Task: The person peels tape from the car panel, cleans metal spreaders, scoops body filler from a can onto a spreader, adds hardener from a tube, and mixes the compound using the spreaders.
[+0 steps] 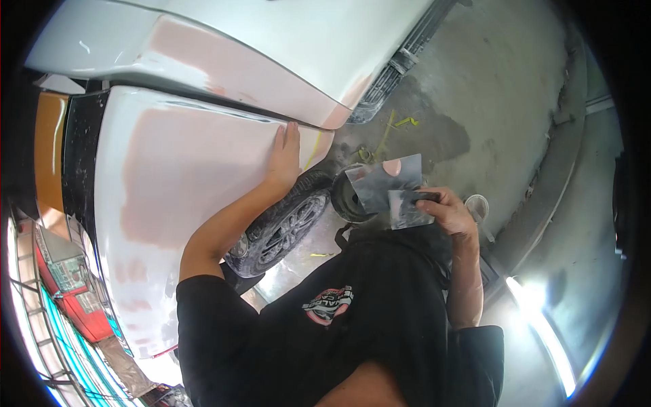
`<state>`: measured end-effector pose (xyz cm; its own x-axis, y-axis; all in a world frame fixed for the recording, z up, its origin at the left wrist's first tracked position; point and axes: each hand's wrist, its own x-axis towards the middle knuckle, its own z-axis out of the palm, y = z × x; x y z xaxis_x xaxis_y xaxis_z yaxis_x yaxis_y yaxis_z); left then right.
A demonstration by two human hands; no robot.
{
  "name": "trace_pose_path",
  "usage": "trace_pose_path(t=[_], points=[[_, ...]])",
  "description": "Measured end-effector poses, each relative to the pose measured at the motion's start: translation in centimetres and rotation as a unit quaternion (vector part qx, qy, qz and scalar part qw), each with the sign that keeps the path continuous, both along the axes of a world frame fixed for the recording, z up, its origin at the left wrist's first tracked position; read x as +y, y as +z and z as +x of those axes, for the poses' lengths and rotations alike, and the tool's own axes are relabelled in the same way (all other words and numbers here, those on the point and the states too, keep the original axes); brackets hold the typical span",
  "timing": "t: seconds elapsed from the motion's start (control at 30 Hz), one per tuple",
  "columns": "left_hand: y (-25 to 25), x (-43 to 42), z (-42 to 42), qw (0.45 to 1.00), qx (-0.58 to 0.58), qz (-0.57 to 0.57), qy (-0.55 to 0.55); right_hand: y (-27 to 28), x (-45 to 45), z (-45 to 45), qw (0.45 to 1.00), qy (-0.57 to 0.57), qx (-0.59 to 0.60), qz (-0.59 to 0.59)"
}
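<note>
My left hand (287,157) lies flat with its fingers stretched out on a white car body panel (183,156), near its lower edge. Wide dull pink-grey patches cover much of that panel. In my right hand (451,211), closed fingers hold two thin grey pieces together. One is a flat filler plate (373,184) carrying a dab of pink filler (392,167). The other is a filler spreader (410,214) with a dark edge strip, smeared with pale filler. Both are held in the air above the floor, apart from the car.
Below the panel is a dusty wheel (288,227). A dark round container (347,197) is beyond the filler plate. Yellow tape scraps (407,122) lie on the grey floor (502,102). A whitish round container (477,205) stands right of my hand; a bright tube light (542,332) is lower right.
</note>
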<state>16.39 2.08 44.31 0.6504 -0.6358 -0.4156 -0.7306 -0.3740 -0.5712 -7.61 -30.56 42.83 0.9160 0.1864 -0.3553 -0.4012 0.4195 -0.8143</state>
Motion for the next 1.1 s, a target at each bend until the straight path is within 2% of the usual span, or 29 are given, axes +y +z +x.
trace_pose_path(t=[0.1, 0.2, 0.3, 0.37, 0.5, 0.57, 0.63, 0.7, 0.77, 0.83, 0.9, 0.93, 1.03, 1.1], points=[[-1.8, -0.5, 0.1, 1.0, -0.001, 0.009, -0.004, -0.8, -1.0, -0.8, 1.0, -0.005, 0.004, -0.009], [-3.7, -0.9, 0.4, 0.999, 0.037, 0.005, 0.022, -1.6, -1.4, -1.3, 1.0, -0.013, 0.006, -0.01], [-4.5, -0.9, 0.1, 0.993, 0.11, 0.042, 0.0, -0.9, -1.5, -1.4, 0.999, -0.029, 0.014, -0.002], [-4.7, -0.4, -1.4, 0.99, 0.136, -0.022, 0.016, 0.3, -1.6, -1.1, 0.999, -0.028, 0.027, -0.006], [-4.9, 1.4, -7.1, 0.95, 0.211, -0.207, 0.096, -2.4, -1.8, -1.5, 0.996, -0.033, 0.074, -0.044], [-5.8, 3.2, -11.1, 0.886, 0.276, -0.312, 0.202, -2.5, -2.9, -1.5, 0.993, -0.002, 0.088, -0.082], [-5.7, 4.4, -15.3, 0.791, 0.339, -0.369, 0.351, -3.9, -3.5, -1.8, 0.995, 0.001, 0.061, -0.083], [-12.6, 9.4, -20.9, 0.757, 0.315, -0.415, 0.395, -1.8, -1.6, -1.1, 0.995, -0.016, 0.057, -0.08], [-15.9, 12.4, -26.4, 0.679, 0.374, -0.401, 0.488, 1.1, 0.5, -0.6, 0.994, -0.044, 0.076, -0.06], [-23.8, 14.3, -33.0, 0.646, 0.41, -0.346, 0.543, 1.0, 0.5, -0.7, 0.989, -0.047, 0.079, -0.116], [-30.2, 16.8, -39.1, 0.617, 0.393, -0.477, 0.486, 1.6, 0.9, -0.6, 0.982, -0.051, 0.068, -0.171], [-31.1, 16.4, -40.5, 0.604, 0.375, -0.532, 0.46, 1.1, -0.2, -0.1, 0.979, -0.044, 0.071, -0.188], [-24.2, 15.3, -39.9, 0.524, 0.37, -0.545, 0.54, -0.7, -0.8, 0.6, 0.964, -0.026, 0.072, -0.255], [-20.9, 13.8, -38.3, 0.465, 0.381, -0.505, 0.619, -2.2, -1.4, 1.5, 0.951, 0.0, 0.058, -0.305]])
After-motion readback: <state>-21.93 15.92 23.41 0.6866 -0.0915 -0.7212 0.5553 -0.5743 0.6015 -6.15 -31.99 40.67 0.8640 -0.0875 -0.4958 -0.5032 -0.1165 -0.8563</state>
